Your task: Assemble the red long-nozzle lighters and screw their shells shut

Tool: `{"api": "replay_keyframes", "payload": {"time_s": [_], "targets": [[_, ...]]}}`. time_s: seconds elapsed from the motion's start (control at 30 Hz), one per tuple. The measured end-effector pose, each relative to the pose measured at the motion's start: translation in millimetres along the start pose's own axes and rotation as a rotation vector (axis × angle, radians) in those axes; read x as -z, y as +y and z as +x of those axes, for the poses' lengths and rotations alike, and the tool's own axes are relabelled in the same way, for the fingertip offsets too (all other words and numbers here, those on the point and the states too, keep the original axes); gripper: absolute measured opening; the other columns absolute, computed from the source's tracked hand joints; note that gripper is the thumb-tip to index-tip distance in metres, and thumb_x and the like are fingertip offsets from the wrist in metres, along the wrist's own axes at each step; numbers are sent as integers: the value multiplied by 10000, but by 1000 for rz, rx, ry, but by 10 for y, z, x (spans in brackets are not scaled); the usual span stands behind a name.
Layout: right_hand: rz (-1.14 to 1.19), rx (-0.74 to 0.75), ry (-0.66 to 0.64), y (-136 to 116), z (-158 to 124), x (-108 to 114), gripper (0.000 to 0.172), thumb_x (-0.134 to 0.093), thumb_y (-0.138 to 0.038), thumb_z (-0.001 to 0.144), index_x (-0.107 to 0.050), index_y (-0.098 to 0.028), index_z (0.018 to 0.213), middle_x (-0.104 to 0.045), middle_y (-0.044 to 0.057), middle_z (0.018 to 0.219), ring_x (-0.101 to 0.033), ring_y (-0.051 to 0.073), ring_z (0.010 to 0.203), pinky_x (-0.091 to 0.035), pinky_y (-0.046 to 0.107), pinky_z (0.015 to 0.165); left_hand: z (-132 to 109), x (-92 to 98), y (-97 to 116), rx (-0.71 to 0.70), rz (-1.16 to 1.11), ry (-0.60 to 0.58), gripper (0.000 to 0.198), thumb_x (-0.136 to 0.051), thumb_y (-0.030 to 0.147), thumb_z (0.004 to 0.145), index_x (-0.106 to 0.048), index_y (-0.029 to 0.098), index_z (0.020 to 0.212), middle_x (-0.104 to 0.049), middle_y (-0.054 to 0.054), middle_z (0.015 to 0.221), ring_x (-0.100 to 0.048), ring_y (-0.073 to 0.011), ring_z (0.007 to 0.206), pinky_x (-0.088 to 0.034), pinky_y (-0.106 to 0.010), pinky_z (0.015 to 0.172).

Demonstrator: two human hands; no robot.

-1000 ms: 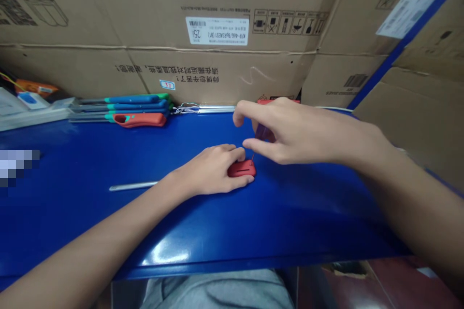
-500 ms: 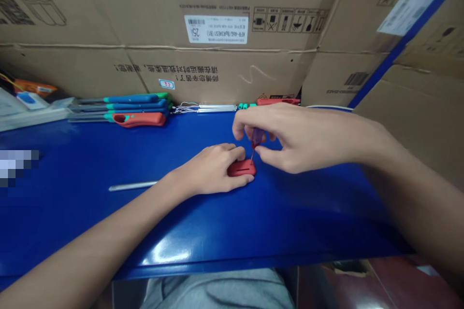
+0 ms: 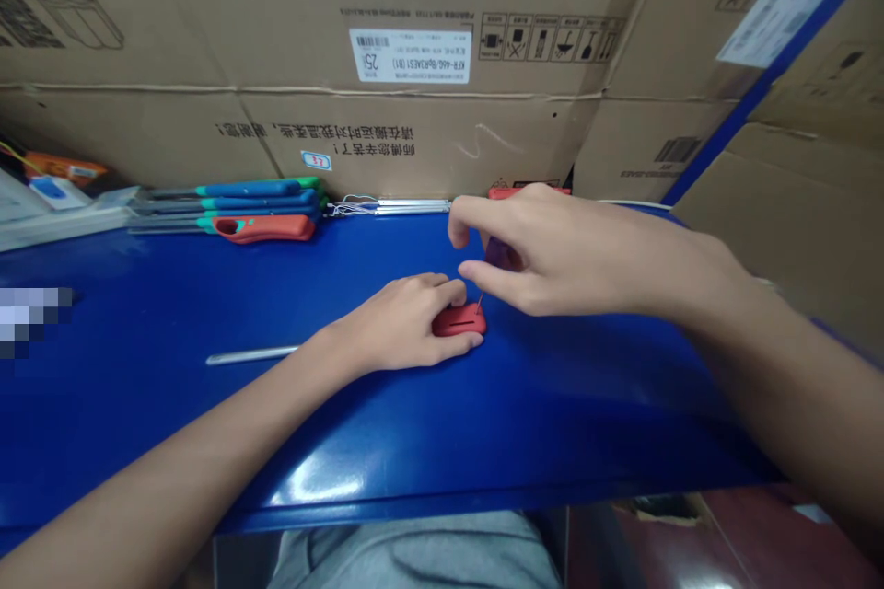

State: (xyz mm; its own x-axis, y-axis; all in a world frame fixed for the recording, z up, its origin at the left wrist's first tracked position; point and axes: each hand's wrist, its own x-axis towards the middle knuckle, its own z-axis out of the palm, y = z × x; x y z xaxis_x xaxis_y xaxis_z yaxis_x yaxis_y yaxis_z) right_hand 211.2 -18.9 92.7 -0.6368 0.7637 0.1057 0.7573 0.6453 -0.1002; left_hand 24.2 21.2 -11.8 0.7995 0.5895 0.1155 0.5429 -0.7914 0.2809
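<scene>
1. Tools [image 3: 262,207] with bright handles lie at the back of the blue bench [image 3: 517,405].
2. Left hand [image 3: 397,327] curls over a red piece [image 3: 461,320], holding it down mid-bench.
3. Right hand [image 3: 552,248] pinches a tiny screwdriver [image 3: 495,251], tip touching the red piece.

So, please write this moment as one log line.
left hand: holds red handle on blue table | right hand: pinches small screwdriver, tip at handle
</scene>
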Motion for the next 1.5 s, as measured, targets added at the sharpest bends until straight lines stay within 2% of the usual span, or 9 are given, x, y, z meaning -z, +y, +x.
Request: {"api": "replay_keyframes", "payload": {"time_s": [0.2,0.33,0.47,0.63,0.77,0.93,1.13,1.33,1.5], "targets": [[78,-6,-65,12,-1,8,316,-560,-193,774,-529,-214,1089,-633,31,871,-542,163,691,-344,259,583,-8,-6,1,-13,-5,13,319,-535,482,871,-596,176,933,-643,-73,910,-625,-242,864,-493,-373,795],[48,-8,1,24,9,-6,295,-536,-244,821,-526,-205,1113,-630,44,864,-551,179,726,-350,264,594,-10,-6,0,-11,-28,38,310,-554,474,858,-605,178,935,-643,-73,919,-627,-230,851,-495,-356,788],[54,34,-22,22,10,-13,335,-566,-200,780,-525,-205,1112,-639,47,929,-557,177,755,-365,264,617,-5,-8,-3,-7,-4,18,330,-531,495,870,-595,175,922,-637,-70,898,-620,-229,830,-494,-362,769],[48,38,11,27,16,-22,300,-540,-228,823,-524,-200,1122,-637,40,883,-548,175,743,-356,266,609,-3,-12,-11,1,7,5,333,-533,487,869,-594,170,951,-641,-87,952,-623,-248,886,-495,-378,801],[76,101,-37,42,17,-9,303,-570,-179,777,-543,-192,1078,-634,39,927,-546,161,746,-356,258,608,-5,-14,-14,4,1,6,336,-530,504,872,-589,177,921,-643,-79,928,-623,-240,872,-495,-372,800],[53,88,-17,29,14,13,205,-526,-212,827,-561,-196,1028,-632,39,865,-545,173,745,-349,268,609,0,-17,-6,10,9,6,347,-530,504,869,-587,173,953,-646,-90,957,-625,-252,886,-497,-386,800],[113,75,-76,22,2,10,385,-552,-147,763,-507,-197,1142,-639,37,924,-538,150,698,-350,253,586,-3,-19,-11,5,10,-5,348,-513,516,880,-575,175,912,-632,-81,913,-618,-244,854,-494,-381,778],[29,50,-16,42,3,1,267,-528,-217,815,-523,-195,1081,-609,32,847,-504,149,664,-328,252,568,-3,-17,-18,12,12,5,349,-532,503,866,-585,170,956,-634,-86,941,-622,-250,877,-497,-385,799],[67,90,-50,44,22,-10,287,-552,-145,765,-519,-196,1046,-607,22,852,-508,145,691,-328,246,572,-8,-12,-7,6,11,-1,346,-524,506,871,-588,171,927,-634,-78,915,-620,-244,860,-499,-382,791]]}}
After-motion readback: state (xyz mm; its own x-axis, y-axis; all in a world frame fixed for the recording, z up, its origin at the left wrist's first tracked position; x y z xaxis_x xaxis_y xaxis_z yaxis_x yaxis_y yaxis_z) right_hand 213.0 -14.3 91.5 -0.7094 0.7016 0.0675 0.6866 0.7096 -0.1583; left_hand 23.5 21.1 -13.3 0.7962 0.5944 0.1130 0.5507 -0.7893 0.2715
